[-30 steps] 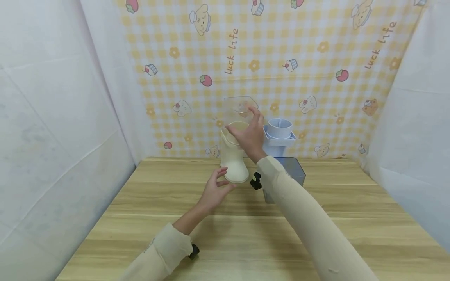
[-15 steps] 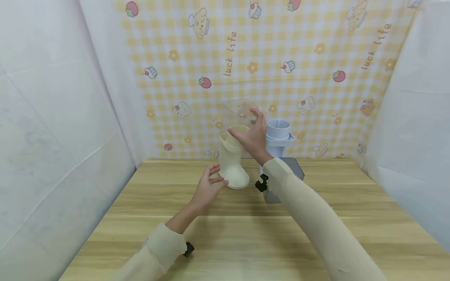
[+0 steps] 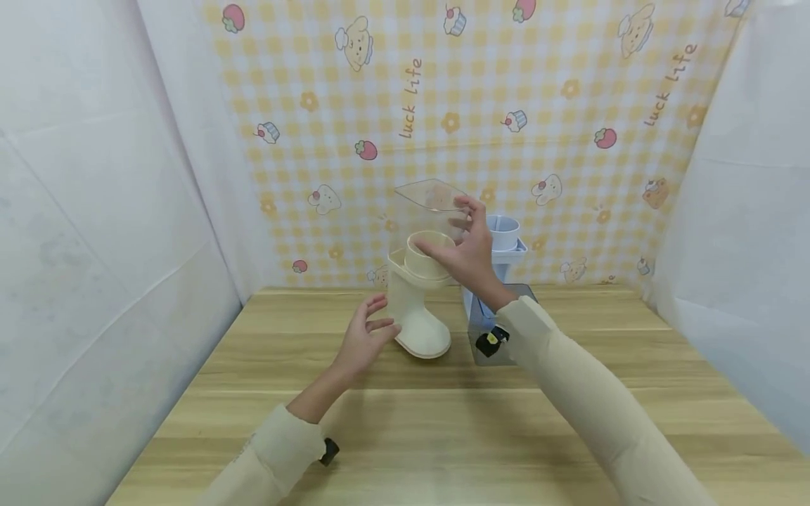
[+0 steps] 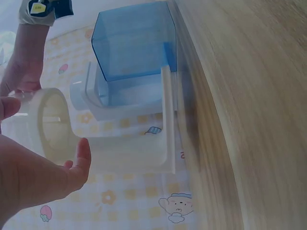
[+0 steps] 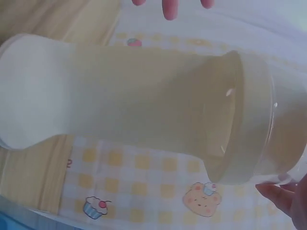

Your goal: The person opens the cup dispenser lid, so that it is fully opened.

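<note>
A cream feeder-like stand (image 3: 405, 302) is upright at the table's middle, with a rounded foot, a column and a ring-shaped collar (image 3: 430, 256). On top is a clear open-mouthed container (image 3: 427, 193). My right hand (image 3: 471, 253) grips the container from its right side, thumb in front and fingers behind. My left hand (image 3: 363, 341) is beside the stand's lower left with relaxed, spread fingers; in the left wrist view my left hand (image 4: 43, 177) looks apart from it. The stand's ribless column (image 5: 139, 96) fills the right wrist view. Whether its foot touches the table is unclear.
A similar light-blue stand (image 3: 506, 242) is behind on the right, against the patterned cloth. Its translucent blue box (image 4: 136, 43) is low at its front, partly behind my right wrist. White cloth walls (image 3: 95, 211) close both sides of the wooden table (image 3: 443, 436).
My right hand has brought the cream stand and its clear container toward me, turning them a little. My left hand has drawn slightly left, away from the stand's foot.
</note>
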Action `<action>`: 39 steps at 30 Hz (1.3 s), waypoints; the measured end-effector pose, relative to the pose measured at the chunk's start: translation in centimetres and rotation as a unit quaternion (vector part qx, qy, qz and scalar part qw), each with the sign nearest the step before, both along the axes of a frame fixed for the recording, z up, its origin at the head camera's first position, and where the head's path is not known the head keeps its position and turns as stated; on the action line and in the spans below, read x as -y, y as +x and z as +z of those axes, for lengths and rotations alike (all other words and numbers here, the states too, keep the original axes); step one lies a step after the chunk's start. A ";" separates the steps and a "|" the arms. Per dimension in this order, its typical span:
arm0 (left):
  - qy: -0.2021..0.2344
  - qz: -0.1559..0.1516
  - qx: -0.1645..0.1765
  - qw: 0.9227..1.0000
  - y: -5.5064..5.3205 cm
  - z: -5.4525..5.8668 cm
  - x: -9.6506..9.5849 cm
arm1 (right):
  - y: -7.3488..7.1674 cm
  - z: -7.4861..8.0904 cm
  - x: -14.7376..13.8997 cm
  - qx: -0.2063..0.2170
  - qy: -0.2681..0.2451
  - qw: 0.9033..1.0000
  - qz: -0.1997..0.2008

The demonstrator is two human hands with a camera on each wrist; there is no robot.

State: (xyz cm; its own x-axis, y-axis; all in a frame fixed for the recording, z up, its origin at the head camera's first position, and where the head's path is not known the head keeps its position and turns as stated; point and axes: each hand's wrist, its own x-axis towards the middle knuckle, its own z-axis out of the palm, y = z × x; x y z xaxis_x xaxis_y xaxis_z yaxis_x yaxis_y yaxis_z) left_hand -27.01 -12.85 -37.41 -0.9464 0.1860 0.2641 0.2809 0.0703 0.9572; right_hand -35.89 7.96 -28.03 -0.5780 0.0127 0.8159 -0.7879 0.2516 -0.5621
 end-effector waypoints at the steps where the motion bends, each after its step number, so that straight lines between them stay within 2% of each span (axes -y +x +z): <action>1: 0.001 -0.002 -0.007 1.000 0.0 0.0 0.2 | 0.4 0.1 -0.2 0.000 -0.001 1.000 0.010; 3: 0.010 -0.002 -0.024 1.000 0.0 0.0 0.5 | 1.0 0.4 -0.5 -0.001 0.001 1.000 0.026; 8: 0.045 -0.001 -0.059 0.997 0.3 0.7 1.1 | 4.5 2.2 -0.8 -0.003 0.013 0.998 0.062; 10: 0.052 0.001 -0.067 0.996 0.4 0.9 1.1 | 5.3 2.3 -1.0 -0.006 0.019 0.997 0.073; 15: 0.064 0.002 -0.088 0.994 0.5 1.0 1.3 | 5.1 1.3 -2.2 -0.002 0.025 0.995 0.100; 19: 0.064 -0.001 -0.104 0.992 0.5 1.1 1.7 | 6.2 1.2 -2.8 0.012 0.016 0.991 0.131; 22: 0.062 -0.011 -0.118 0.991 0.6 1.0 2.0 | 7.0 1.2 -3.3 0.013 0.012 0.986 0.167; 26: 0.050 -0.031 -0.123 0.991 0.7 0.7 2.1 | 8.1 1.0 -3.9 -0.007 0.011 0.976 0.217; 31: 0.027 -0.051 -0.127 0.990 1.1 0.5 2.0 | 9.8 0.7 -4.5 -0.028 0.000 0.965 0.261; 39: 0.009 -0.100 -0.109 0.989 2.5 0.3 1.0 | 12.1 0.0 -5.4 -0.033 -0.015 0.945 0.325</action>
